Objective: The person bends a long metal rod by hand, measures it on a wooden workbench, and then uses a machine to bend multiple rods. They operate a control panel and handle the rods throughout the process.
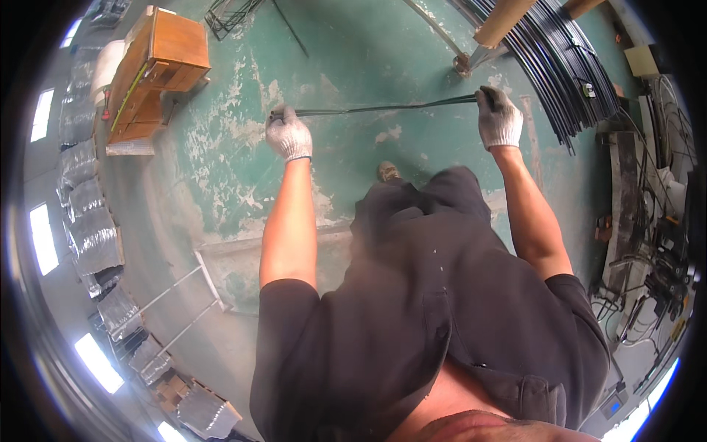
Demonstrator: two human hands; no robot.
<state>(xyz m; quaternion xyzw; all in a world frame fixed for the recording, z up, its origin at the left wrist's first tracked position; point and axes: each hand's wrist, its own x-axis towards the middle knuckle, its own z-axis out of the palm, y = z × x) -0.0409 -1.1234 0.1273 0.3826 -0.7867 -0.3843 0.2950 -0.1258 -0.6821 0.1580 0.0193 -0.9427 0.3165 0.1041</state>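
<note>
Over the green floor (412, 147), the left hand (289, 136) and right hand (500, 120), both gloved and well apart from each other, are each clamped on the thin dark strands (398, 107), which run nearly straight between them. Past the right hand, a bundle of black rods (567, 66) lies at upper right, and a shoe (388, 172) shows on the floor below the strands. At upper left, well beyond the left hand, stands a brown cabinet (179, 44).

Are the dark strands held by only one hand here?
No, the dark strands stretch from the gloved left hand to the gloved right hand, with both closed on them.
</note>
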